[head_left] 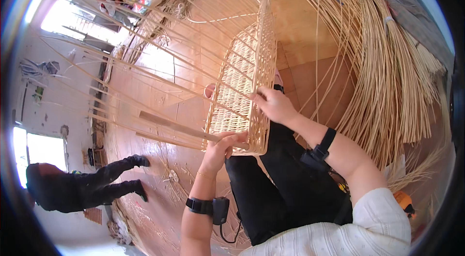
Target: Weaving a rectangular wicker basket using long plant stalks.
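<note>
A half-woven wicker basket (236,79) rests on its side over my lap, its woven base facing left. Long unwoven wicker rods (181,89) fan out from its edge toward the upper left. My left hand (224,146) is closed around a wooden stick (177,127) at the basket's near end; the stick points left, away from the weave. On the basket's right edge, my right hand (275,104) pinches the weave with thumb and fingers. Whether a single rod is between those fingertips, I cannot tell. Part of the basket's inside is hidden from view.
A large bundle of loose wicker rods (387,72) lies on the right side of the floor. At the lower left stands a person in dark clothes (72,186). More rods are heaped along the far left wall. An orange object (404,202) sits near my right elbow.
</note>
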Demonstrator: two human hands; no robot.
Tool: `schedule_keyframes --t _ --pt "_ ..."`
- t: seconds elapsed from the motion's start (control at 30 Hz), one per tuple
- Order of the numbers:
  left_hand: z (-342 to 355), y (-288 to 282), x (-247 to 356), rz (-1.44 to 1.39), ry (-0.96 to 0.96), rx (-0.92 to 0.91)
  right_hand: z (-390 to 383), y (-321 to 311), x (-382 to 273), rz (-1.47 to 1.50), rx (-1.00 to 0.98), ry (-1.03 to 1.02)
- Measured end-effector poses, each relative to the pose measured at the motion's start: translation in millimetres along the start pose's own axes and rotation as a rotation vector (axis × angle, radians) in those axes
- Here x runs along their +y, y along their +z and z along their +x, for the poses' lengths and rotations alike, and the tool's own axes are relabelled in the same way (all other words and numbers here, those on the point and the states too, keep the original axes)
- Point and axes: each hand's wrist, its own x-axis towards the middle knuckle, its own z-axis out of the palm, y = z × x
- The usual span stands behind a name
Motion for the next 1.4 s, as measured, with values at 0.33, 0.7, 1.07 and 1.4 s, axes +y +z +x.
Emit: schedule_keyframes --t 0.33,0.7,1.07,1.4 --pt "-51.4 -45.5 -21.2 -0.211 -0.029 0.225 4.6 66.5 -11.1 0.427 -0.128 0.108" --pt "-119.8 -61.9 -111.9 -0.105 -0.276 0.658 -66.7 175.8 34.0 0.121 0.065 -0.019" --pt "-52.1 -8.4 -135.3 0.348 -0.118 0.706 -77.5 167.3 35.7 0.145 0.078 -0.024" --pt "-47.7 -19.9 -161.6 0.010 0.091 0.753 -45.6 133.3 0.9 0.381 -0.100 0.270"
